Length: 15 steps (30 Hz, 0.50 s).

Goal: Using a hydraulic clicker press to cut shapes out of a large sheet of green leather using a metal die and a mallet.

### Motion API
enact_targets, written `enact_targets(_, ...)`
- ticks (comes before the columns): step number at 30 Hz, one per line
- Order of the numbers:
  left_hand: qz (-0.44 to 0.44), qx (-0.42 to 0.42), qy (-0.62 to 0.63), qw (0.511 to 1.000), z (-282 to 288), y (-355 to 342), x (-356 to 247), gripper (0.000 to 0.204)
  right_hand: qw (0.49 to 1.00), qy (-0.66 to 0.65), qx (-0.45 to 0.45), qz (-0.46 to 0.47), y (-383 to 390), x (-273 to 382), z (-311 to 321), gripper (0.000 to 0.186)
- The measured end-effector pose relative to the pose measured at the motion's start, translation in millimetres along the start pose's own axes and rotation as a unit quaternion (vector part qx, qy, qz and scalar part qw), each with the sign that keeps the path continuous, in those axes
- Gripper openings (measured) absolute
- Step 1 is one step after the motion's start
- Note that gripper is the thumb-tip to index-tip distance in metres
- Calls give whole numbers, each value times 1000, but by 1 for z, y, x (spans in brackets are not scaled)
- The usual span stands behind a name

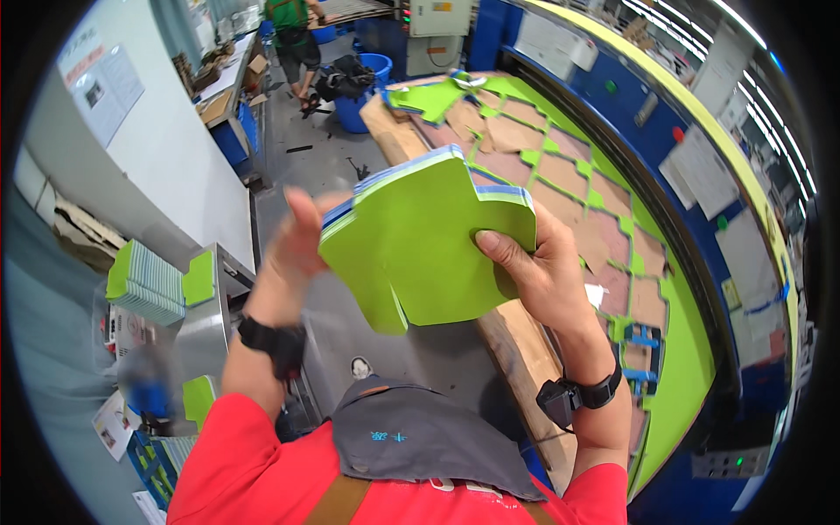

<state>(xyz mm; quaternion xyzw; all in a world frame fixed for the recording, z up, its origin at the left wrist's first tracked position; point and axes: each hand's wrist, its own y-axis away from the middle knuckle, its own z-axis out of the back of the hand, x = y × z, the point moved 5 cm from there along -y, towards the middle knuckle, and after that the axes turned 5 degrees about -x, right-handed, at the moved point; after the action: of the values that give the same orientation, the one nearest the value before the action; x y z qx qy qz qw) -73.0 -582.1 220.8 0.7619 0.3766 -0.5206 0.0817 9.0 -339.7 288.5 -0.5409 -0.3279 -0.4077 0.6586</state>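
A stack of cut sheet pieces (420, 245), green on top with blue and white edges, is held up in front of my chest. My right hand (547, 271) grips its right side, thumb pressed on the green face and fingers behind. A narrow slit shows near the stack's lower edge. My left hand (302, 236) is at the stack's left edge, blurred by motion. Its thumb sticks up, apart from the other fingers, which are partly hidden behind the stack. Whether it touches the edge is hard to see.
On the right, a large cutting bed holds a green sheet (687, 376) with brown cut-outs and a blue cutting die (641, 359). A wooden beam (516, 350) edges it. At left, piled green-topped pieces (153, 284) stand on a metal table. Blue bins (354, 114) and a person (293, 39) are farther off.
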Motion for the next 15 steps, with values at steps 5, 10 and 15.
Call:
enact_targets(5, -28, -199, 211, 957, 77, 63, 59, 63, 986, -25, 38, -160, -65, -99, -105, 29)
enact_targets(10, 35, -400, 219, 889, 170, 113, 63, 34, 940, 14, 146, -307, -117, -184, -226, 29)
enact_targets(15, -28, -518, 219, 826, 242, 184, 53, 32, 907, 13, 269, -322, -153, -205, -338, 34)
